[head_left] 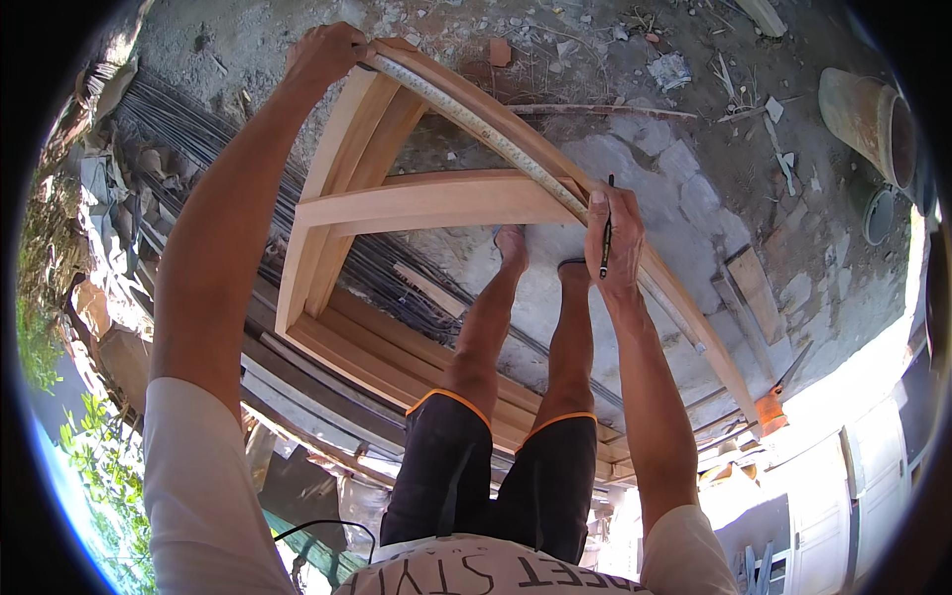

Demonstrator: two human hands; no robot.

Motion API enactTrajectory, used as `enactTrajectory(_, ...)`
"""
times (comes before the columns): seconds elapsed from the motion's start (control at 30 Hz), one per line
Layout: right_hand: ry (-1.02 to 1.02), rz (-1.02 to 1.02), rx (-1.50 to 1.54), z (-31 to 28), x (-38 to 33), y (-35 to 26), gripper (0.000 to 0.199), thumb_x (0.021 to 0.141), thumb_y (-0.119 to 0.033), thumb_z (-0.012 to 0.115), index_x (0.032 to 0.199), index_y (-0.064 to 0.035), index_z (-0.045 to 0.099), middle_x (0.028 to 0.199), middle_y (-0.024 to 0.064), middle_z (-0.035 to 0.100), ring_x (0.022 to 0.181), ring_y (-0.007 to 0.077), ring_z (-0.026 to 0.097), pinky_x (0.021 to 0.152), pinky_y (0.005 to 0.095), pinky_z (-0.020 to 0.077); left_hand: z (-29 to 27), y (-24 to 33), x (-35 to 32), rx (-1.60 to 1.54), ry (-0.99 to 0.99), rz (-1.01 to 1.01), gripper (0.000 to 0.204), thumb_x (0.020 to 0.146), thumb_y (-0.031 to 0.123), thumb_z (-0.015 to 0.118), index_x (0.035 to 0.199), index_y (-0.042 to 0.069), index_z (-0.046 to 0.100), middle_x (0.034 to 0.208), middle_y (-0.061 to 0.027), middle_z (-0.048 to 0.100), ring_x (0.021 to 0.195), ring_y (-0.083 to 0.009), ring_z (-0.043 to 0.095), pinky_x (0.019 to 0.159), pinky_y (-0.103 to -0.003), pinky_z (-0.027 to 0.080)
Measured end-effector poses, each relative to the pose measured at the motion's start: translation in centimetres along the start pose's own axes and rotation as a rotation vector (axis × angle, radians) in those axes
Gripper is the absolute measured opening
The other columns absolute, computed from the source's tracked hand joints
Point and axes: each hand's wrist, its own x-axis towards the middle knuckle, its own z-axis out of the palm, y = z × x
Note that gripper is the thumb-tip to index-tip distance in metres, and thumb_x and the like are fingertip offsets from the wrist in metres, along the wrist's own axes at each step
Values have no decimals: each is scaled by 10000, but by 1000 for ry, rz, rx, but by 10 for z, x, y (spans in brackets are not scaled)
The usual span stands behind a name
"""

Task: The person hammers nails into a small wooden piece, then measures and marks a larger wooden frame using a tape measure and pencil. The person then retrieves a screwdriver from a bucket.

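Observation:
A wooden frame [426, 206] of pale planed timber stands around my legs, with a crosspiece between its sides. Along its far rail lies a measuring tape [466, 117], its blade drawn out straight. At the far left corner my left hand [327, 55] is closed, pinching the tape's end against the wood. Farther right, my right hand [617, 233] grips the same rail over the tape. A dark pencil [607, 233] is held in the fingers of that hand, its tip toward me. The tape's case is not plainly visible.
Dark metal rods [188, 124] lie on the ground at the left, partly beneath the frame. A handsaw with an orange handle [771, 409] is by the rail's right end. Dirty buckets [861, 124] sit at the far right. Wood offcuts [754, 288] and rubble are scattered about.

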Motion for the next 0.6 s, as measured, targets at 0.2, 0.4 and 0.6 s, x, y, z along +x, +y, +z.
enactTrajectory(0.2, -106, 317, 351, 33, 26, -42, 302, 1078, -278, 569, 1096, -5, 696, 922, 106, 735, 818, 141, 662, 764, 322, 534, -12, 10, -6, -5, -38, -20, 248, 904, 442, 755, 1076, 282, 834, 1074, -82, 789, 1079, -326, 728, 922, -512, 550)
enactTrajectory(0.4, -78, 578, 835, 64, 78, -39, 272, 1045, -276, 623, 1032, -23, 720, 912, 64, 760, 811, 101, 684, 732, 263, 547, 5, 1, -3, -4, 65, 20, 269, 888, 428, 747, 1043, 224, 832, 1027, -117, 782, 1040, -369, 730, 890, -517, 561)
enactTrajectory(0.6, -167, 577, 735, 36, 114, -21, 209, 996, -231, 693, 1061, -37, 732, 947, 78, 770, 831, 119, 709, 735, 269, 563, 9, -5, 3, -41, 58, 21, 281, 883, 437, 747, 1050, 228, 833, 1030, -109, 789, 1027, -360, 739, 880, -518, 565)
